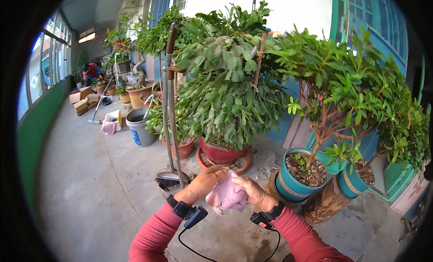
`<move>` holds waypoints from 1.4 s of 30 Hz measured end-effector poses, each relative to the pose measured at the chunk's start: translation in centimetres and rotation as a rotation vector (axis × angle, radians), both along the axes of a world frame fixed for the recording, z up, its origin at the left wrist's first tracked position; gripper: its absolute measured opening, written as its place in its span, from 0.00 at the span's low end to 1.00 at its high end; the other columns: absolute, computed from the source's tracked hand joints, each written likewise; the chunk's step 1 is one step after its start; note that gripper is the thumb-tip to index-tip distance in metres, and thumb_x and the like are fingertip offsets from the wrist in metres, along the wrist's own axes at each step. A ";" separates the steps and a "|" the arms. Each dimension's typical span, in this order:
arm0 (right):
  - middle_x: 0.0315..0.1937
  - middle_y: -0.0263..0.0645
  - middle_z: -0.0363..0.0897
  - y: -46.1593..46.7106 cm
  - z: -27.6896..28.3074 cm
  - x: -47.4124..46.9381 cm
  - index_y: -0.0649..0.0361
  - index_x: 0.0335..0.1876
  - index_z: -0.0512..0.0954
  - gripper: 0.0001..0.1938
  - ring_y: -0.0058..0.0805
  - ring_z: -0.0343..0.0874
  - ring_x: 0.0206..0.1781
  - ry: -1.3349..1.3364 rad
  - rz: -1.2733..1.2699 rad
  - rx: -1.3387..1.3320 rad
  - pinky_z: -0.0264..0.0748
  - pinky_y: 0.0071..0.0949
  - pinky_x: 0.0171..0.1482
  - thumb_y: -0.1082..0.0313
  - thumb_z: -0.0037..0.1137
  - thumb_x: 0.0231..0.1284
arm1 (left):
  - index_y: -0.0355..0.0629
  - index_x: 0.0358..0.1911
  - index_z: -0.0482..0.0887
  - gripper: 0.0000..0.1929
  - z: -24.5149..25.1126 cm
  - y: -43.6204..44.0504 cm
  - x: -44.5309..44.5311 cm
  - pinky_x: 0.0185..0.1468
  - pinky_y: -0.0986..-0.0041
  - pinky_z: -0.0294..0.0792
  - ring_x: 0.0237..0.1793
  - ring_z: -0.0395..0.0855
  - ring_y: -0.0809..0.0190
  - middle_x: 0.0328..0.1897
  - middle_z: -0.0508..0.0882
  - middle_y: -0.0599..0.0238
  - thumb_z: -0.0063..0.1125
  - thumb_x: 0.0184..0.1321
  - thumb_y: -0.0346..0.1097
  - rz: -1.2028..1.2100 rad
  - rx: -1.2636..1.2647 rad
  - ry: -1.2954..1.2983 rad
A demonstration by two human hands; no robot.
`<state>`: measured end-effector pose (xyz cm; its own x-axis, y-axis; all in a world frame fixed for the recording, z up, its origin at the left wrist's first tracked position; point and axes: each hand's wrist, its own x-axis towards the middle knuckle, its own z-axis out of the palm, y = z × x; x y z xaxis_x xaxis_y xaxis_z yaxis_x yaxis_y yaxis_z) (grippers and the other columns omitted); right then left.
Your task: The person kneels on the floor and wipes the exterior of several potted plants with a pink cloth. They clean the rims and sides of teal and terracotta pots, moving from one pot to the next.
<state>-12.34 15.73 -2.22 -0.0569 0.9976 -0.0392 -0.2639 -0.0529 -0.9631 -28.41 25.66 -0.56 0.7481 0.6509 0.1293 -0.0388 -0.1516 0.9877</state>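
Observation:
A crumpled pink cloth (228, 194) is held up between both hands at the lower middle of the view. My left hand (208, 181) grips its upper left edge, with the thumb and fingers near the top. At its right side, my right hand (252, 191) pinches the cloth between thumb and fingers. Each wrist wears a black strap with a small device and a cable. Behind the hands stands a bushy green plant (226, 103) in a red pot (221, 154) on a terracotta saucer (245, 165).
A broom and long-handled dustpan (172, 127) stand left of the hands. Teal pots (291, 181) with shrubs rest on log stumps (324, 201) at right. Further left are a grey bucket (140, 128), a white container with a pink cloth (109, 127), cardboard boxes (81, 105) and a person (90, 72).

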 end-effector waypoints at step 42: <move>0.29 0.43 0.81 22.5 1.3 -5.6 0.73 0.70 0.39 0.47 0.22 0.79 0.28 -0.675 0.447 0.102 0.75 0.21 0.31 0.62 0.61 0.55 | 0.35 0.44 0.78 0.14 -5.1 9.6 -30.4 0.42 0.70 0.75 0.38 0.83 0.58 0.38 0.84 0.57 0.51 0.63 0.39 0.522 -0.599 0.330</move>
